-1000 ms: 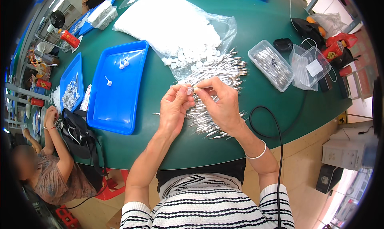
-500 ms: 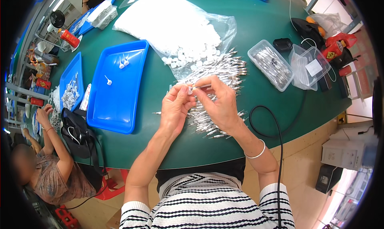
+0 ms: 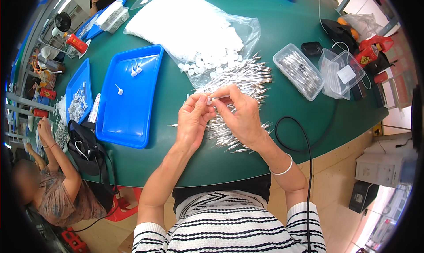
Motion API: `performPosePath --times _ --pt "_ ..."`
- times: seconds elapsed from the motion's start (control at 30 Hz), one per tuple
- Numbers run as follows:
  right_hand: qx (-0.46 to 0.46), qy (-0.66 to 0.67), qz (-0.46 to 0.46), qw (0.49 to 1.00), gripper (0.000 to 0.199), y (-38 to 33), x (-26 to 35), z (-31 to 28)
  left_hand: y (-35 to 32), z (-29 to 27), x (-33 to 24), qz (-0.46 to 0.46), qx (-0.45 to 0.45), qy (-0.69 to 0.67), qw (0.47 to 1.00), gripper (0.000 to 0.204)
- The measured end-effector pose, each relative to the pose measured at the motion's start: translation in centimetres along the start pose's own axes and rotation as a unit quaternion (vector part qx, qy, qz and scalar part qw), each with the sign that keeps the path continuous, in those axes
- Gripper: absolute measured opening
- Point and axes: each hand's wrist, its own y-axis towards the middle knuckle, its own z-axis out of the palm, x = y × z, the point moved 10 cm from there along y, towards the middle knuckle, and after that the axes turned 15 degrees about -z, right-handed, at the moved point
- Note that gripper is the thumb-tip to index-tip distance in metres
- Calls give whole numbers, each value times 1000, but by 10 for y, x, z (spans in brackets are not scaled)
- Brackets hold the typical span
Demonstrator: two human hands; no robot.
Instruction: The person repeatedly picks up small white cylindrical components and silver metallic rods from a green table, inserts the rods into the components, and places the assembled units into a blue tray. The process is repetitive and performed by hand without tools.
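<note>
My left hand [image 3: 193,120] pinches a small white plastic cap [image 3: 210,101] between thumb and fingertips. My right hand [image 3: 242,116] meets it there, thumb and forefinger closed at the cap's right side; whatever lies between them is too small to make out. Under and beyond both hands spreads a heap of thin metal pins [image 3: 249,78]. Behind the heap, a large clear bag [image 3: 176,27] full of white caps lies with its mouth toward me, several caps [image 3: 216,63] spilling out. In the blue tray [image 3: 126,107] to the left lie three caps with pins [image 3: 119,91] in them.
A clear plastic box [image 3: 282,50] of metal pins stands at the right, beside stacked clear containers [image 3: 340,78]. A black cable [image 3: 308,164] loops over the table's front edge. A black bag [image 3: 86,144] and a co-worker's arms [image 3: 62,160] are at the left.
My right fingers have shifted slightly at the cap, the forefinger curling closer over it. My left hand stays in place. The co-worker's hands at the left have drawn together.
</note>
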Motion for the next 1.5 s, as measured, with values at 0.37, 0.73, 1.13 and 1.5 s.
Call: performPosePath --times 0.37,0.73,1.13,1.5 --pt "-61 247 153 955 9 -11 -26 8 -2 3 -3 -6 13 -9 1000 17" --pt "-40 257 138 956 12 -6 -21 7 -8 7 -12 25 -14 -6 1000 17" --pt "23 193 232 953 20 -16 -27 12 -21 12 -33 162 -31 77 983 18" --pt "6 83 86 993 11 -9 -16 6 -22 14 -33 168 -27 96 981 19"
